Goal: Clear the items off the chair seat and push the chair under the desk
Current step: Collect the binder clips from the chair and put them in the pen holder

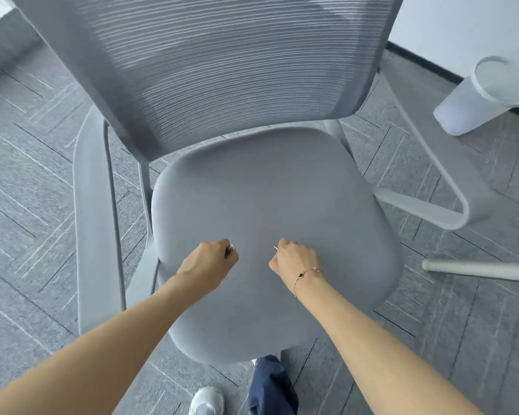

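The grey office chair faces me, its padded seat [276, 205] bare, with a mesh backrest [210, 70] behind and an armrest on each side. Both my hands hover over the front half of the seat, fingers curled in. My left hand [210, 260] pinches a small silvery bit at its fingertips. My right hand [294, 259], which wears a bracelet and a ring, pinches a thin silvery sliver. I cannot tell what either small item is.
A white bin [486, 97] stands at the right by the wall. A white desk leg [477, 269] crosses the grey carpet at the right, near the right armrest [426, 211]. My shoe [207, 399] and trouser leg are below the seat's front edge.
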The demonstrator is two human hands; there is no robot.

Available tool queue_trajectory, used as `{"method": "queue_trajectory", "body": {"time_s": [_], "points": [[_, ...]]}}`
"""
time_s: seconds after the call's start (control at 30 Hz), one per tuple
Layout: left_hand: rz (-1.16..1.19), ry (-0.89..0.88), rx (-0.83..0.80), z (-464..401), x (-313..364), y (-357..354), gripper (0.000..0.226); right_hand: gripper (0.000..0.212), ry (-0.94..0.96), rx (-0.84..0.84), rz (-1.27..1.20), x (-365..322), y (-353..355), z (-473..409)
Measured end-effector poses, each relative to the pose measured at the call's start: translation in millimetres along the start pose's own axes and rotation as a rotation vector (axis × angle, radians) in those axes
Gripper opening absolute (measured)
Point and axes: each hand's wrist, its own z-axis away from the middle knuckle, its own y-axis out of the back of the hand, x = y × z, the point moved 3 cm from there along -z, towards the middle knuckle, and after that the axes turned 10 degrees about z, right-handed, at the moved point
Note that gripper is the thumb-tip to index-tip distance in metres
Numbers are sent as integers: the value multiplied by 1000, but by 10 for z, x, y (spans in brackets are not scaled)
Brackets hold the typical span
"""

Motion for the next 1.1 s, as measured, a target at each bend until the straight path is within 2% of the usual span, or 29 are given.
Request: {"method": "queue_trajectory", "body": {"time_s": [0.1,0.2,0.23,0.37,0.57,0.67,0.77,0.87,0.97,1.1], "points": [[-10,-47,-37,132,99,14,30,11,-55,7,-118,82,115,245],[-57,-95,-56,353,246,57,31,33,-127,15,-196,219,273,620],[-69,-118,-60,451,315,79,31,33,-141,20,-228,268,332,763],[-88,-236,-114,958,675,139,31,11,-200,77,-338,484,560,1428],[-203,-335,-218,1726,1113,96,29,12,-281,80,-450,823,699,2501],[-275,-393,-275,2047,1440,-17,31,19,-331,92,-503,1084,723,2996],[-355,-479,-310,2431,1893,-267,31,33,-397,87,-542,1412,654,3527],[-404,-553,-334,2863,2364,-639,30,36,-452,51,-515,1825,552,4154],[-428,-640,-383,3330,2749,-1113,31,33,-511,38,-511,2261,380,4820],[-466,-718,-469,4003,3092,-1794,29,17,-618,54,-527,2767,65,5636]]}}
